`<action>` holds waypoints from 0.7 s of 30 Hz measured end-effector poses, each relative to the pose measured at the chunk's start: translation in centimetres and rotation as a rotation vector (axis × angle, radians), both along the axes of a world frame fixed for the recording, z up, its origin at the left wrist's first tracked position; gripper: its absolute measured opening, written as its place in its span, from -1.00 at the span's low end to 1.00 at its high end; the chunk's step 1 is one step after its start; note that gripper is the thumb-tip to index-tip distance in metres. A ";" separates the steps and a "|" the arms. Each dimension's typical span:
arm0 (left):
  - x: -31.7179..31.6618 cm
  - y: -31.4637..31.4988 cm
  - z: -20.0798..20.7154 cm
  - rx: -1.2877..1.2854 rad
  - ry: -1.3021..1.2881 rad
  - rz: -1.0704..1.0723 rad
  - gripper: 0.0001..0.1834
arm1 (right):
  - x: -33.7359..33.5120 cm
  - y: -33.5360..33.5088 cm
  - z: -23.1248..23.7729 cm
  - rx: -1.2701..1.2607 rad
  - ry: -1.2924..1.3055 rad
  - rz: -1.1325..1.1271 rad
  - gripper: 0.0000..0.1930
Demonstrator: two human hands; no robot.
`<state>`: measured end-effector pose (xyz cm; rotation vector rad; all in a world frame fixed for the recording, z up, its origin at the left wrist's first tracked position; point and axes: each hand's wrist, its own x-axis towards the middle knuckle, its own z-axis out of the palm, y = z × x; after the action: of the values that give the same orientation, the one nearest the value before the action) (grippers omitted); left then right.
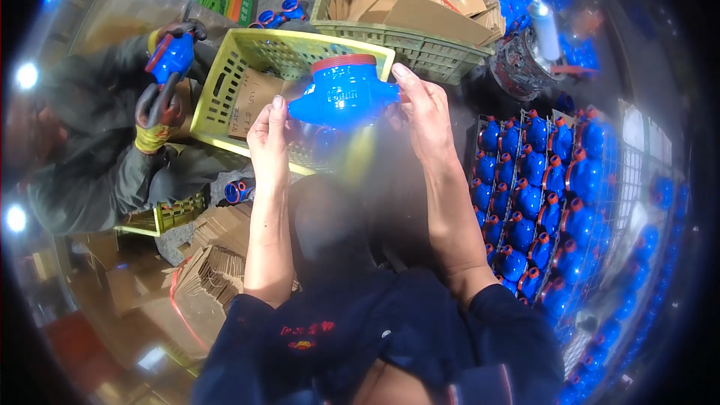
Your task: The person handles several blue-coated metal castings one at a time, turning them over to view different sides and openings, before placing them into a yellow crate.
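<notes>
A glossy blue water meter body point(343, 96) with a red threaded rim on top hangs level between my two hands. The fingers and thumb of my left hand point(270, 131) are closed round its left pipe end. At the opposite pipe end, my right hand point(424, 109) grips with thumb and fingers. Beneath it stands a yellow-green plastic crate point(225, 97) with a cardboard sheet point(253, 101) inside. Part of the crate is blurred or hidden behind the body and my hands.
To the left, a co-worker's gloved hands point(159, 109) hold another blue body point(171, 56). Rows of blue bodies point(525, 202) fill racks at the right. Behind is a crate point(405, 49) with cardboard, beside a stained bucket point(520, 67) carrying a spray can point(545, 30). Cardboard bundles point(202, 292) lie lower left.
</notes>
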<state>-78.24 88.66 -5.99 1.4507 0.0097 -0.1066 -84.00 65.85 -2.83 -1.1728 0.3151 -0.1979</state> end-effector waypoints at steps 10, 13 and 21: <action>-0.7 -0.6 0.9 0.023 0.087 -0.005 -0.59 | -0.2 0.0 -0.3 -0.003 0.037 0.014 -0.40; -0.8 -0.8 1.1 0.068 0.105 0.016 -0.58 | -0.3 -0.1 0.0 -0.030 0.015 0.038 -0.46; -0.9 -0.3 1.6 0.055 0.175 0.036 -0.60 | 0.3 -0.6 -0.7 -0.093 0.070 0.056 -0.48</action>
<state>-79.12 88.39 -4.37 1.4915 0.1833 -0.2052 -83.75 65.30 -3.54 -1.2813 0.3368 -0.1242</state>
